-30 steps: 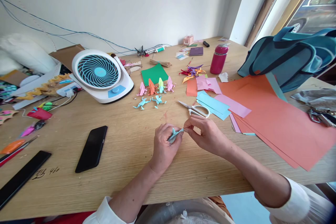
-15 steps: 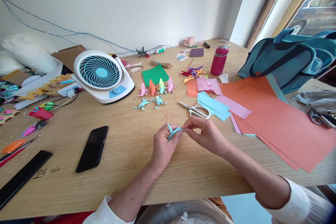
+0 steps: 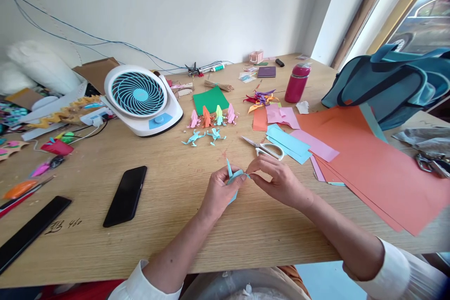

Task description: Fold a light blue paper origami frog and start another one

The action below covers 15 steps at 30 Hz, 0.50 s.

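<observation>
My left hand (image 3: 221,191) is closed on a piece of folded light-blue paper (image 3: 235,176), with a narrow point of it rising above the thumb and a corner showing below the hand. Thumb and forefinger of my right hand (image 3: 277,179) pinch the paper's right tip. Just beyond the hands lie white-handled scissors (image 3: 269,151). Two light-blue origami frogs (image 3: 194,138) lie flat farther back. Behind them stands a row of several folded paper figures (image 3: 206,117) in pink, orange and yellow-green.
Light-blue paper strips (image 3: 288,144) and large orange sheets (image 3: 362,164) lie to the right, near a blue bag (image 3: 383,82). A red bottle (image 3: 297,83) stands behind. On the left are a white fan (image 3: 140,98), a black phone (image 3: 125,197) and a green sheet (image 3: 211,100).
The folded paper has turned in my fingers: its upper point stands taller and a lower corner now shows beneath my left hand. My view has shifted slightly.
</observation>
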{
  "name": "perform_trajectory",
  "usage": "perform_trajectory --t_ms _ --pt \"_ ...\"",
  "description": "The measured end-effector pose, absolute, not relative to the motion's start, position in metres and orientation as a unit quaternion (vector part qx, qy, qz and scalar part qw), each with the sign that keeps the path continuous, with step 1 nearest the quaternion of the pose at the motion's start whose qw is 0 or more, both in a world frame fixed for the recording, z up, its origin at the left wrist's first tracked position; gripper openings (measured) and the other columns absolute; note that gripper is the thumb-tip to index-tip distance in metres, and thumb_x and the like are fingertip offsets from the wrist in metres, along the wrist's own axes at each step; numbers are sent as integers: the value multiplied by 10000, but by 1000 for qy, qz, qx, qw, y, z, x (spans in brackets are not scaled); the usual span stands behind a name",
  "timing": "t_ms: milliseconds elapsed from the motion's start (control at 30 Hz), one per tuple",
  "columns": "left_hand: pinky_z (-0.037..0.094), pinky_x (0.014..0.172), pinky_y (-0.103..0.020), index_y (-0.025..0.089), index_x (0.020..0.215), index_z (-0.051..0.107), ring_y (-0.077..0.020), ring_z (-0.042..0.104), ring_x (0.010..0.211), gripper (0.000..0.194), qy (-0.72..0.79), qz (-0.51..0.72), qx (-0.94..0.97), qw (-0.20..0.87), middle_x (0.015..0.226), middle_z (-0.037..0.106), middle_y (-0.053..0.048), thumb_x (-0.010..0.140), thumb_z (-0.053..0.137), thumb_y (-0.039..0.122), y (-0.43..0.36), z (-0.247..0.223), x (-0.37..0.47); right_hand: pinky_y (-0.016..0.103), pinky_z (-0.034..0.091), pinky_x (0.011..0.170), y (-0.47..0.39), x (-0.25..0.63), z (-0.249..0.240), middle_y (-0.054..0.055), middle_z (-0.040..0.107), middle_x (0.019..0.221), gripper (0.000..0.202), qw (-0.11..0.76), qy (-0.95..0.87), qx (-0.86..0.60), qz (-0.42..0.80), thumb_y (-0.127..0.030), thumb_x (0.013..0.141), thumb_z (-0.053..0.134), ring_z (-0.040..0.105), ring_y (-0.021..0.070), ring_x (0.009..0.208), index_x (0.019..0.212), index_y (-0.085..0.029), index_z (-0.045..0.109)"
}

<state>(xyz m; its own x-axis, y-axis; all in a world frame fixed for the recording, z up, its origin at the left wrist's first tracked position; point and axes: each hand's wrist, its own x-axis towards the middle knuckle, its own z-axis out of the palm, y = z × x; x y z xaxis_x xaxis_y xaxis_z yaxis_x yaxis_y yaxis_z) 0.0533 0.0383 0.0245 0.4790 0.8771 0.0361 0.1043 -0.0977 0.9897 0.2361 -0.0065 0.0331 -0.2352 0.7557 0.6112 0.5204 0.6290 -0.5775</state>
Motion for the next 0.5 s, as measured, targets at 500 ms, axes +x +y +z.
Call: perform_trajectory --t_ms 500 --pt "305 567 -216 146 692 662 -84 393 600 302 387 348 563 643 621 502 26 654 781 420 35 36 58 323 439 716 -7 245 32 72 658 928 175 380 -856 -342 -73 -93 916 535 566 161 788 1052 -182 597"
